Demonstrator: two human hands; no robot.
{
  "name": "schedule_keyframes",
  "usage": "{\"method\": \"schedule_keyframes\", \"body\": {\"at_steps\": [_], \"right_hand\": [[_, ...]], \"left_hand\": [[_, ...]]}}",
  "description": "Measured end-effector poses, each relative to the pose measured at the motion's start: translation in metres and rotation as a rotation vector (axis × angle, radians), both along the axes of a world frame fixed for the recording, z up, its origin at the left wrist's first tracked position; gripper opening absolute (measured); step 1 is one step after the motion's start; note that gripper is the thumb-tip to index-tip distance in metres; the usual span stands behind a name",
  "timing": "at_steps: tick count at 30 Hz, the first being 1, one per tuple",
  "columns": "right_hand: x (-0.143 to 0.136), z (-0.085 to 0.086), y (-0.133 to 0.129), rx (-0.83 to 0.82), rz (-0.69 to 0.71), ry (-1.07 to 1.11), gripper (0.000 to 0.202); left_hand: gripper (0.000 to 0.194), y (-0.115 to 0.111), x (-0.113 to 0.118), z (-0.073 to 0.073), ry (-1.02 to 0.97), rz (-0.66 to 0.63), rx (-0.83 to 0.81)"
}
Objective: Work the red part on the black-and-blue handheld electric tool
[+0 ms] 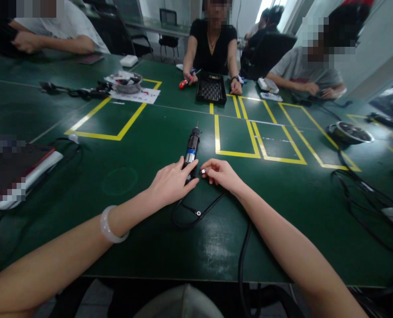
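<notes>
On the green table (pixel 139 163) lies a black electric screwdriver (pixel 192 145) with a blue band, its thin bit pointing away from me. My left hand (pixel 171 182) rests over its near end, the thumb and a finger around the body. Just right of it, my right hand (pixel 220 173) pinches a small metallic connector (pixel 203 171) between thumb and fingers. A black cable (pixel 183 224) curves below both hands, with a small ring-shaped piece (pixel 198 213) beside it.
Yellow tape rectangles (pixel 238 154) mark the table. A black tray (pixel 211 89) stands by a person opposite, whose hand holds a red-handled tool (pixel 183 84). Coiled cables (pixel 352 190) and a round metal part (pixel 350 131) lie right; a notebook (pixel 40 176) lies left.
</notes>
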State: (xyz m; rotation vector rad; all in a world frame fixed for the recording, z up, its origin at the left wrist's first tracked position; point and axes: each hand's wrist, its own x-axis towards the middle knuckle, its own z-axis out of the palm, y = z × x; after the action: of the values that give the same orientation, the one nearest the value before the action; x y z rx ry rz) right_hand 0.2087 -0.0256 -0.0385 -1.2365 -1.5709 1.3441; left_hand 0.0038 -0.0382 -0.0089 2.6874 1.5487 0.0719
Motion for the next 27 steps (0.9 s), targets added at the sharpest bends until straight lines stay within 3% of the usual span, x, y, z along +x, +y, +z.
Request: {"method": "schedule_keyframes", "body": {"at_steps": [4, 8, 22, 27], "right_hand": [[0.003, 0.005, -0.003, -0.169, 0.05, 0.152, 0.023], [-0.004, 0.005, -0.005, -0.223, 0.077, 0.234, 0.029], [-0.018, 0.001, -0.005, -0.111, -0.057, 0.184, 0.023], [-0.021, -0.002, -0.005, -0.016, -0.041, 0.019, 0.014]], "left_hand": [[0.066, 0.001, -0.004, -0.009, -0.11, 0.001, -0.082], [0.066, 0.003, -0.004, -0.013, -0.196, -0.005, -0.127], [0.064, 0.004, -0.005, -0.016, -0.255, -0.015, -0.163], [0.064, 0.003, -0.005, -0.015, -0.249, -0.012, -0.171]]}}
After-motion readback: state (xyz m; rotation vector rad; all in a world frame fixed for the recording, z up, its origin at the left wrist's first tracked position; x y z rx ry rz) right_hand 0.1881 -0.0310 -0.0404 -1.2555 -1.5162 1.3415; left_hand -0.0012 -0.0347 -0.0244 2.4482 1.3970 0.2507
